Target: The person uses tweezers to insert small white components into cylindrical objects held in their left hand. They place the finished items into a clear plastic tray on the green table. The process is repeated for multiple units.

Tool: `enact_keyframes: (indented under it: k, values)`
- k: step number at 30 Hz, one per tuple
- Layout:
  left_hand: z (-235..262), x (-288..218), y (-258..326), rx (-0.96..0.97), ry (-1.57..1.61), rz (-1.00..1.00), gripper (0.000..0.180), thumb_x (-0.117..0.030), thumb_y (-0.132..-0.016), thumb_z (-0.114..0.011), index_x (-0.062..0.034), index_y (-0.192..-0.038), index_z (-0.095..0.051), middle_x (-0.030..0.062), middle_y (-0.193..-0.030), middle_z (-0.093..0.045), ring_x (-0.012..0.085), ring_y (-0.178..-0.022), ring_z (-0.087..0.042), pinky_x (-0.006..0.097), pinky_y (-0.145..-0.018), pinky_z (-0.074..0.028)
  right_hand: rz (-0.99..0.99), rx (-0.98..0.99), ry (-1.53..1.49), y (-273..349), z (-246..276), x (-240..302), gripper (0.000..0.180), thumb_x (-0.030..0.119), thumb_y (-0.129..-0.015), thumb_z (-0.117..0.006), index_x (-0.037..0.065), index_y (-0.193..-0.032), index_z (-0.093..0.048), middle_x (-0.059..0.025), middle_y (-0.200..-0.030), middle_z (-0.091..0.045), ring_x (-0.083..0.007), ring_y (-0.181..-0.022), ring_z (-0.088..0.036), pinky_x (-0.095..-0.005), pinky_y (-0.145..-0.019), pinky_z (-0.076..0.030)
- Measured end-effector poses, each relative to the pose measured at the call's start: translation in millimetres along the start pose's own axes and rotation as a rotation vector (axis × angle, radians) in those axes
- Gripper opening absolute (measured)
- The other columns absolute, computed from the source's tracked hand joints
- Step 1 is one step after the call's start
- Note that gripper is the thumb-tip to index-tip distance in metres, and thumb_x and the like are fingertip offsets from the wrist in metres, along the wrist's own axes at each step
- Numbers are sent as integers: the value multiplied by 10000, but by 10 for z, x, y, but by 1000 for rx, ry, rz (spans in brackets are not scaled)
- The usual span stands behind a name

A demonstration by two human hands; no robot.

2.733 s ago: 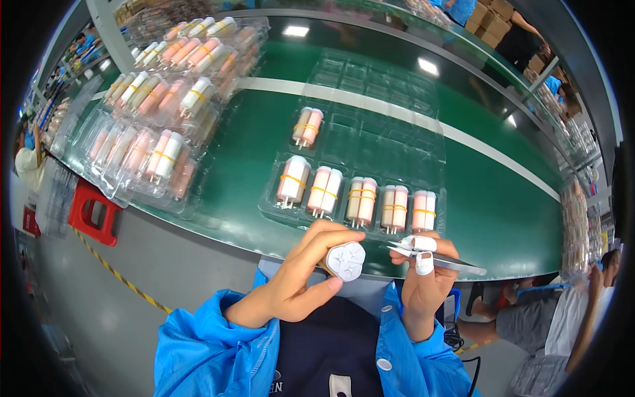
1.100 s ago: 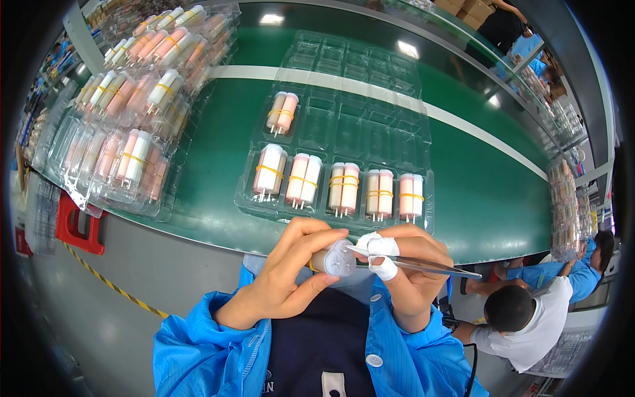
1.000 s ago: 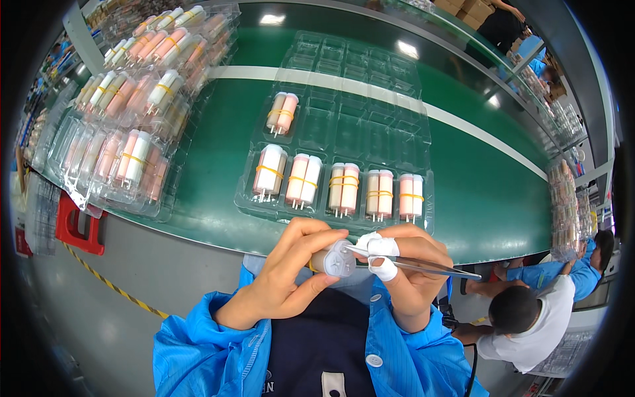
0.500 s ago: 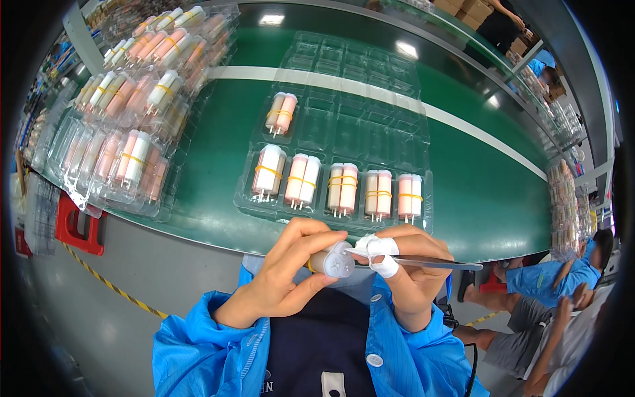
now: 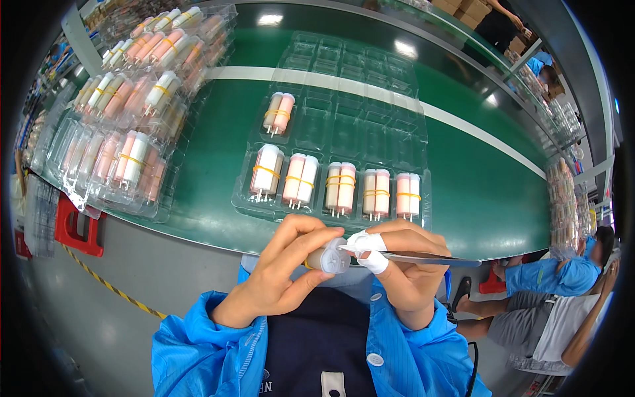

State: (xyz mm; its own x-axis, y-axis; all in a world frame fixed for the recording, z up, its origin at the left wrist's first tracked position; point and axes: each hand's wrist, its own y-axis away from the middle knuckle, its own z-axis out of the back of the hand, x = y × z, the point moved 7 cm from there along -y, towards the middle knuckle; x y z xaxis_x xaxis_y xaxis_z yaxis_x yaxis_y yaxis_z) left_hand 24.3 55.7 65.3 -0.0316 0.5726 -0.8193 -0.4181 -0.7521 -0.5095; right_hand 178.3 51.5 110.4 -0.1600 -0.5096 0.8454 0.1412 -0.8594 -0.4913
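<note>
Your left hand (image 5: 281, 270) grips a rounded plastic bundle (image 5: 320, 259) by the near edge of the glossy surface (image 5: 489, 205), which stretches right of the see-through tray (image 5: 394, 142); your right hand (image 5: 411, 266) pinches metal tweezers (image 5: 433, 259).

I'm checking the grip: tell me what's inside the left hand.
The left hand holds a capped cylinder: its pale grey end and a sliver of yellow band show. Fingers cover most of its body.

We see a red plastic stool (image 5: 64, 220) on the grey floor (image 5: 172, 268), yellow-and-black striped tape (image 5: 114, 282) near it, and brown cardboard boxes (image 5: 473, 10).
</note>
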Motion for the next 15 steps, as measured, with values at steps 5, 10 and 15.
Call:
enact_keyframes:
  k: [5, 10, 15]
  values:
    - [-28, -37, -4, 49, -70, 8, 564, 87, -671, -664, 38, -1219, -545, 173, -1106, -480, 282, -985, -535, 350, -829, -459, -90, 113, 38, -74, -27, 26, 120, -40, -769, -636, -34, -886, -665, -143, -797, -664, -198, -690, -661, -269, -611, -512]
    - [-68, -16, 2, 98, -203, -53, 589, 95, -651, -664, 33, -1223, -536, 168, -1097, -495, 290, -984, -544, 352, -841, -460, -179, 210, 103, -92, -44, -23, 120, -29, -777, -635, -27, -893, -665, -125, -790, -654, -191, -689, -642, -274, -622, -504]
    - [-1, 92, 3, 1, 80, 49, 494, -38, -753, -677, 21, -1222, -534, 170, -1109, -518, 286, -1011, -544, 349, -863, -448, -142, -7, -336, -69, 82, -82, 135, -34, -792, -633, -58, -922, -660, -153, -833, -651, -209, -748, -657, -304, -657, -533]
